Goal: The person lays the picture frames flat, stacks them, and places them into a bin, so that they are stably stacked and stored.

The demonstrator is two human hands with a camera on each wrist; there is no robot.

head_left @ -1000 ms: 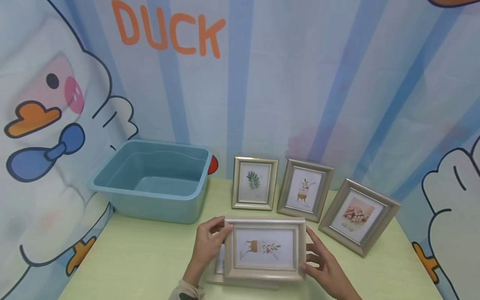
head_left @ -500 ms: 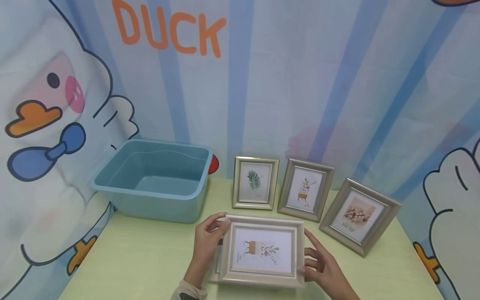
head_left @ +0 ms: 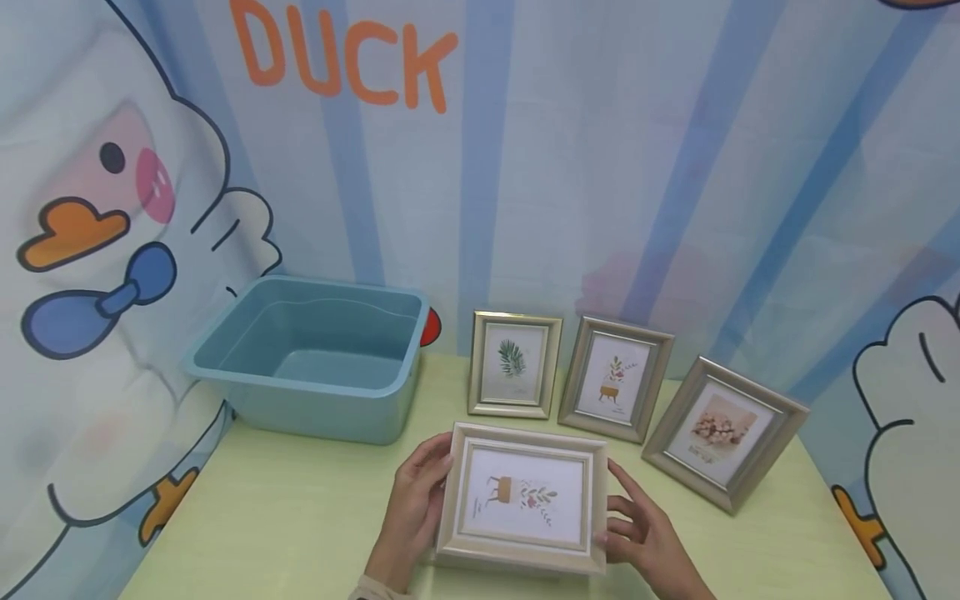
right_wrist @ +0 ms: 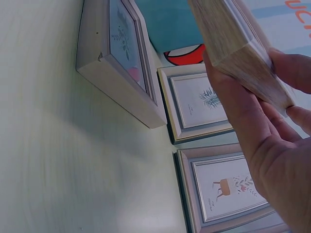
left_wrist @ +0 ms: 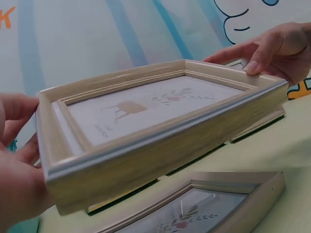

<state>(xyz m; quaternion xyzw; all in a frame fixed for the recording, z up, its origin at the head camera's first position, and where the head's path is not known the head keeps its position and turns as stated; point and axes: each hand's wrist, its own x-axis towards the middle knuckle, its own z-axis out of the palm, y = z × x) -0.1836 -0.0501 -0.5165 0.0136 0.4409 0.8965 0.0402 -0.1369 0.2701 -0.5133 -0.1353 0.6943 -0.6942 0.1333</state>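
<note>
Both hands hold a pale wood-and-silver picture frame [head_left: 522,500] by its two short ends; its plant-pot print lies sideways in the head view. My left hand [head_left: 414,504] grips the left end, fingers along the edge. At the other end, the right hand [head_left: 647,532] has thumb and fingers about the side, also seen in the right wrist view as a hand [right_wrist: 272,150] around the wooden corner. Beneath the held frame, a second picture frame [left_wrist: 199,209] lies face up on the table, mostly hidden from the head camera.
Behind stand three framed prints: a green leaf picture [head_left: 513,365], a potted-plant picture [head_left: 615,379] and a pink blossom picture [head_left: 723,433]. A blue plastic tub [head_left: 307,408] sits at the back left of the pale green table [head_left: 300,517]. A duck-printed curtain [head_left: 555,167] hangs behind.
The held picture frame has shifted slightly left and tilted, covering the lower one in the head view. The left thumb has moved from the frame's face to its edge. Standing frames stay put.
</note>
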